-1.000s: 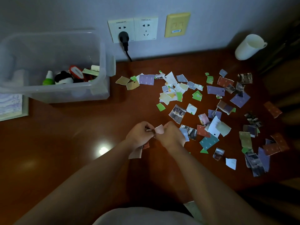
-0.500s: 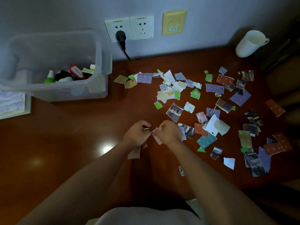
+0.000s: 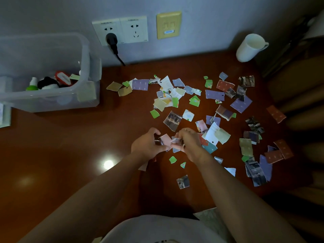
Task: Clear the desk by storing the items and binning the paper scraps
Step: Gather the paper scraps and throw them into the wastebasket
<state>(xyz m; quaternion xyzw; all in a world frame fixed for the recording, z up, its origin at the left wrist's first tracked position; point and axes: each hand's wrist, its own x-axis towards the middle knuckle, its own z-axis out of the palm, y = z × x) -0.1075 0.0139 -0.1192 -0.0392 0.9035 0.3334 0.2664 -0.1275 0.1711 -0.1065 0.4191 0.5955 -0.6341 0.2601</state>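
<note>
Both hands meet over the middle of the brown desk [image 3: 70, 146]. My left hand [image 3: 149, 145] pinches a pale pink paper scrap [image 3: 165, 139]. My right hand [image 3: 190, 142] grips a small bunch of scraps [image 3: 176, 141] right beside it. Many torn coloured paper scraps [image 3: 214, 94] lie spread across the desk to the right and behind the hands. Two small green scraps [image 3: 172, 159] and a photo scrap [image 3: 183, 181] lie in front of my right wrist. A clear plastic storage box [image 3: 87, 67] at the back left holds several small items.
A white mug [image 3: 249, 47] stands at the back right by the wall. Wall sockets with a black plug [image 3: 112, 40] sit behind the desk. A book or pad [image 3: 4, 114] lies at the far left edge. Dark wooden furniture [image 3: 298, 102] borders the right side.
The hands stayed together over the same spot, and the pink scrap now sits in the left fingers. Green scraps and a photo scrap now show in front of the right wrist.
</note>
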